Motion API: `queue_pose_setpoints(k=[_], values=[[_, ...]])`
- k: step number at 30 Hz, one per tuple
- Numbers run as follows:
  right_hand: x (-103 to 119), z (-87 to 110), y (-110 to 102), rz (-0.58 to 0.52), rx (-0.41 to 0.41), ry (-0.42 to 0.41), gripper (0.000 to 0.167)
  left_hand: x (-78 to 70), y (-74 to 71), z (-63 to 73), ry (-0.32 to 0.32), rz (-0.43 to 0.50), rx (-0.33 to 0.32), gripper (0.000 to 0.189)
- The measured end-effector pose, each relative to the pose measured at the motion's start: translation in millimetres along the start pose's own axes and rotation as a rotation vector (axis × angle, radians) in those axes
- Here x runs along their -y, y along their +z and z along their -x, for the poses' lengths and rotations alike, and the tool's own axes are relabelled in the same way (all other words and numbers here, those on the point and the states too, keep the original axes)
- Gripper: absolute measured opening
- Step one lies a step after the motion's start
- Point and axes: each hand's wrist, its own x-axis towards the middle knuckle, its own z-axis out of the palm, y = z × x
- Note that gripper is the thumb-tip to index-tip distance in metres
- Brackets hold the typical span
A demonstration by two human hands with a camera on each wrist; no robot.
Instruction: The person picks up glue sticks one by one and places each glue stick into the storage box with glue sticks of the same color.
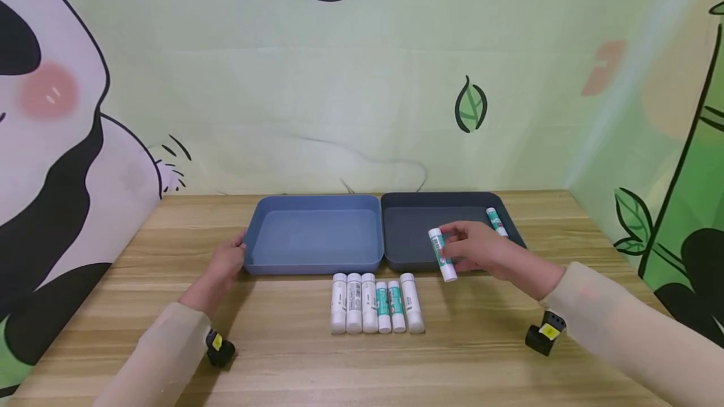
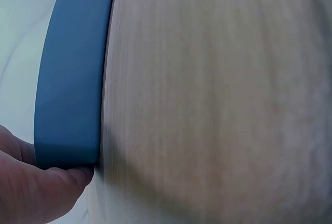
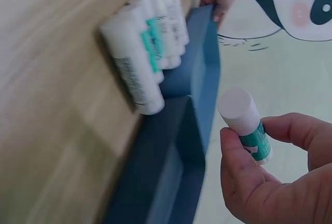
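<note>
My right hand (image 1: 477,247) pinches a small white-and-green glue stick (image 1: 441,255) between thumb and fingers. That stick is held over the front of the dark grey tray (image 1: 404,265), its white end toward the camera in the right wrist view. My left hand (image 1: 226,262) grips the left edge of the blue tray (image 1: 313,269). In the left wrist view, the fingertips (image 2: 78,175) press against the tray's wall. In front of the trays lie large white glue sticks (image 1: 339,303) and two small green-labelled ones (image 1: 383,306), side by side. Another small green stick (image 1: 496,222) lies inside the dark tray's right side.
Both trays stand side by side on a wooden table (image 1: 283,357), close to its back edge. Behind them rises a wall covering (image 1: 362,112) printed with a panda and leaves.
</note>
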Motion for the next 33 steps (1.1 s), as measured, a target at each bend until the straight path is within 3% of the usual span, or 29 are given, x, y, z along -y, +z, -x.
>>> queue_pose_setpoints(k=[10,15,33], values=[[27.6,6.4,-26.6,-0.047,0.006,-0.085,0.067,-0.8,-0.2,0.3,-0.015,-0.002,-0.008,0.055],[43.0,7.8,-44.7,-0.012,-0.032,-0.096,0.065,-0.3,-0.1,-1.0,-0.031,-0.008,-0.007,0.055],[101.8,14.3,-132.5,0.086,-0.160,-0.132,0.066,-0.3,-0.7,-1.3,-0.039,-0.002,-0.001,0.055]])
